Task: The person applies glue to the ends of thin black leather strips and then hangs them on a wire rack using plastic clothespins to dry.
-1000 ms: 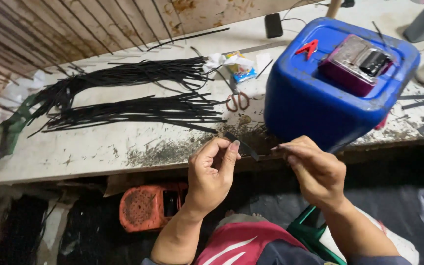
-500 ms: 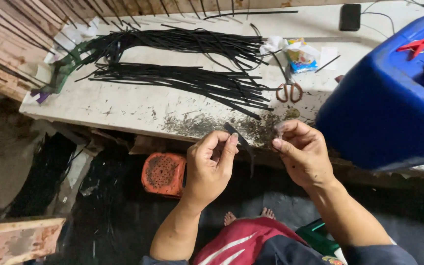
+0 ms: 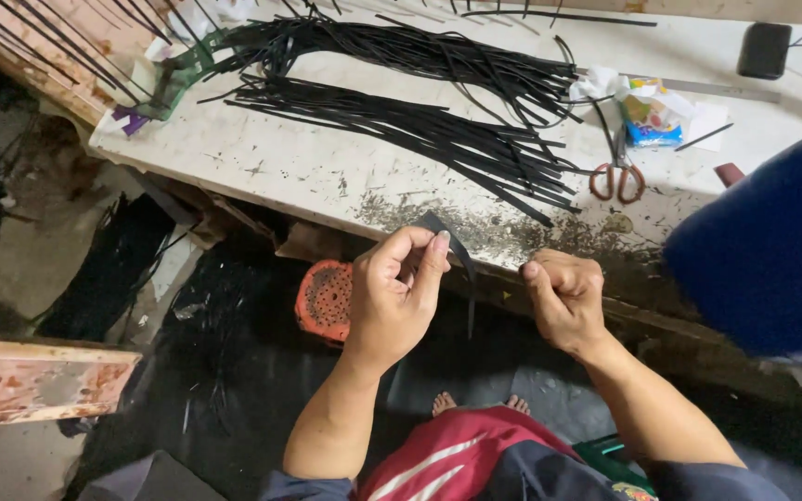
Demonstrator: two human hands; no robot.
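1. Strip first: a thin, flat black strip of rubbery-looking material (image 3: 461,264) sits just in front of the worn white worktable's (image 3: 280,167) near edge, above the dark floor. Its upper end arcs over the left fingertips; from there its long axis runs almost straight down, the free tail pointing toward the person's lap.
2. Left hand (image 3: 392,297) pinches the strip's upper end between thumb and forefinger, the other fingers curled in behind.
3. Right hand (image 3: 563,301) is closed into a loose fist just beside the strip; whether it grips anything I cannot tell, as the fingers hide the palm.
4. Handling it well probably means keeping the pinch close to the end and the tail hanging straight, so the strip does not twist.
5. Farther out, on the table, lie two long bundles of similar black strips (image 3: 401,111), their length running from upper left to lower right, fanning toward orange-handled scissors (image 3: 616,176).
6. Blue plastic container (image 3: 772,250) stands at the right edge; a small colourful packet (image 3: 656,116) lies behind the scissors.
7. Round orange perforated object (image 3: 325,299) sits under the table edge.
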